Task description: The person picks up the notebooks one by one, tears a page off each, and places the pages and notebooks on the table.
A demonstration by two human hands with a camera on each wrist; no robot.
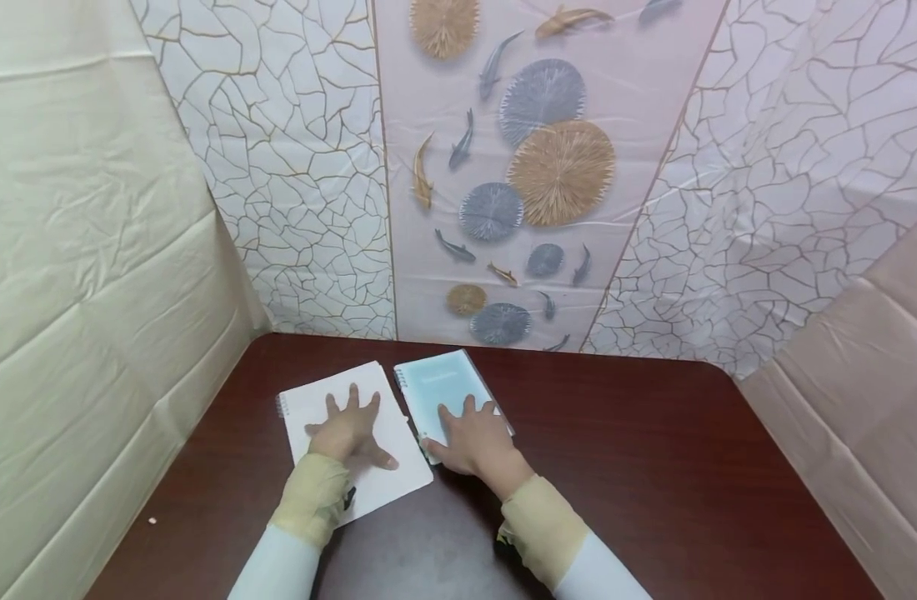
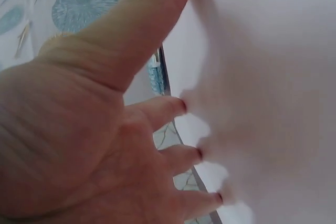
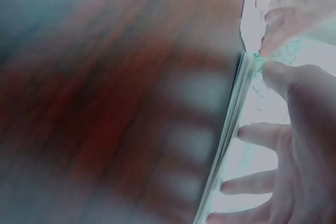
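A spiral notebook with a white face (image 1: 391,425) lies slightly turned on the dark table. My left hand (image 1: 348,429) rests on it with the fingers spread wide; in the left wrist view its fingertips meet the white surface (image 2: 283,77). Just to the right lies a smaller spiral notebook with a light blue cover (image 1: 438,379). My right hand (image 1: 473,435) touches the near part of that cover, fingers spread and thumb at the near left corner. Seen from the right wrist, the blue notebook's page edges (image 3: 226,124) lie flat against the table.
Dark reddish wood forms the tabletop (image 1: 631,467), running out to both sides. A tiny white speck (image 1: 152,521) lies near its left edge. Patterned cloth (image 1: 496,167) stands behind the table, with a plain cream cloth (image 1: 106,275) at the left.
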